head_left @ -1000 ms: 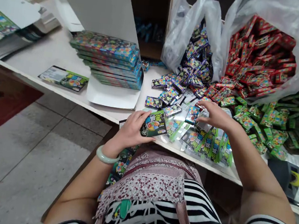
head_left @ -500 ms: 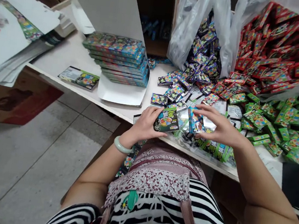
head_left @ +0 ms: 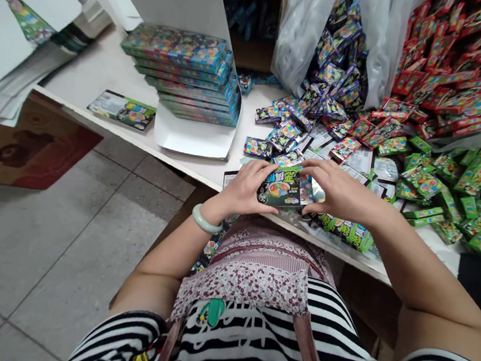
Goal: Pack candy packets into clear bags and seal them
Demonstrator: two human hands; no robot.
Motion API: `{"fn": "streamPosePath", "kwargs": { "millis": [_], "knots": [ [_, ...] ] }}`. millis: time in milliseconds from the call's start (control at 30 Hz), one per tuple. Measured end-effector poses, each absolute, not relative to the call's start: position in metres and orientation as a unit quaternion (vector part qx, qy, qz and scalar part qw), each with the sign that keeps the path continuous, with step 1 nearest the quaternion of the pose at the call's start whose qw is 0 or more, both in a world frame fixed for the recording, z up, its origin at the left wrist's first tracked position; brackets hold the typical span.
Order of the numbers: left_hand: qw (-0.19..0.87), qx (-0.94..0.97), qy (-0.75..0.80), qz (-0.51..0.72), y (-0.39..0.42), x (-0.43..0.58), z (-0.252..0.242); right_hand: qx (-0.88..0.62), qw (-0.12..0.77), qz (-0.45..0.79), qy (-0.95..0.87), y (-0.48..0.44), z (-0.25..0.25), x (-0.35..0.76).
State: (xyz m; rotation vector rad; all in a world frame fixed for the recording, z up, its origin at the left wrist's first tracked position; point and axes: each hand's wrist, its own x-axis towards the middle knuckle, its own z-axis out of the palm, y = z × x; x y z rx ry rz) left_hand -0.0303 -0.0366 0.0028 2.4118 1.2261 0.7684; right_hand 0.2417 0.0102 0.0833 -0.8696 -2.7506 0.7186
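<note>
My left hand (head_left: 244,190) grips a small black and green printed packet (head_left: 281,187) at the near edge of the white table (head_left: 105,72). My right hand (head_left: 340,191) is closed against the packet's right side, its fingers pinched on a small blue packet that is mostly hidden between the hands. A jade bangle (head_left: 205,221) sits on my left wrist. Under my right hand lie clear sleeves with green and black packets (head_left: 347,232).
Loose small packets cover the table: purple ones (head_left: 292,129), green ones (head_left: 448,187), red ones (head_left: 452,71) spilling from clear plastic bags (head_left: 298,30). A stack of flat printed boxes (head_left: 183,75) stands on white card at the left. One flat card (head_left: 121,110) lies near the table edge.
My right hand lifted a small blue packet off the table and carried it left against the packet in my left hand. The two hands are now together.
</note>
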Motion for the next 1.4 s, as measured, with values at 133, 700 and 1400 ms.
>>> {"fn": "streamPosePath", "kwargs": {
  "millis": [133, 700, 1400],
  "knots": [
    [0.146, 0.829, 0.459, 0.284, -0.039, -0.029, 0.004, -0.326, 0.196, 0.289, -0.879, 0.001, 0.071, 0.238],
    [0.355, 0.627, 0.468, 0.511, -0.066, 0.025, 0.025, -0.46, 0.429, 0.453, -0.632, -0.031, 0.058, 0.229],
    [0.446, 0.57, 0.417, 0.55, -0.064, 0.028, 0.037, -0.454, 0.408, 0.494, -0.62, -0.049, 0.056, 0.244]
  ]
}}
